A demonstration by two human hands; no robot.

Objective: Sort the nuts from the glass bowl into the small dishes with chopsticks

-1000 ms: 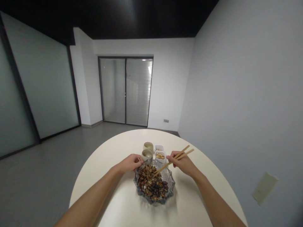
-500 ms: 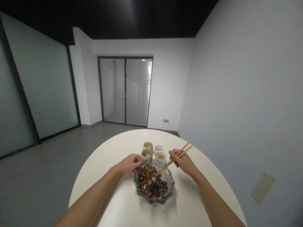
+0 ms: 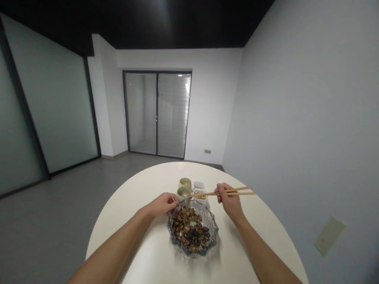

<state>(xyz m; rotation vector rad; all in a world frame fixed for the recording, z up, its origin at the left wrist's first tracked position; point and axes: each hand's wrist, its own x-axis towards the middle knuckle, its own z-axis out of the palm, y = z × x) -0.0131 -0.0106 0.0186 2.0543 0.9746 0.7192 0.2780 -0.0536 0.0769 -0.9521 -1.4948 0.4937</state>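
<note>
Catalogue, left to right, clock read about the bowl. Worktop (image 3: 133,197): round, pale, bearing all the following. Left hand (image 3: 166,203): bare, at eleven o'clock, fingers curled inward against the bowl's rim; whether it pinches the glass or merely rests there cannot be told. Nearer cup (image 3: 180,198): greenish, upright, just past the rim between eleven and twelve. Farther cup (image 3: 185,182): matching, upright, directly behind the nearer one. Glass bowl (image 3: 209,216): one, clear, scalloped rim, set at the clock's centre, with dark, streaked seeds (image 3: 186,221) heaped mostly toward its left and near parts, and bare glass toward two o'clock. Nearer dish (image 3: 200,200): white, squarish, at twelve, holding pale pieces. Farther dish (image 3: 199,188): white, behind it, contents too small to tell. Chopsticks (image 3: 211,194): one wooden pair, lying nearly level across the nearer dish, tips at or over the nearer cup's right edge, butts spread toward two. Right hand (image 3: 229,199): at two, pinching the pair between thumb and fingers. Change noted: half a second earlier the tips stood among the seeds; they are now clear of the bowl, shifting the work in hand, as judged, to the small vessels. Any seed between the tips: too small to confirm.
</note>
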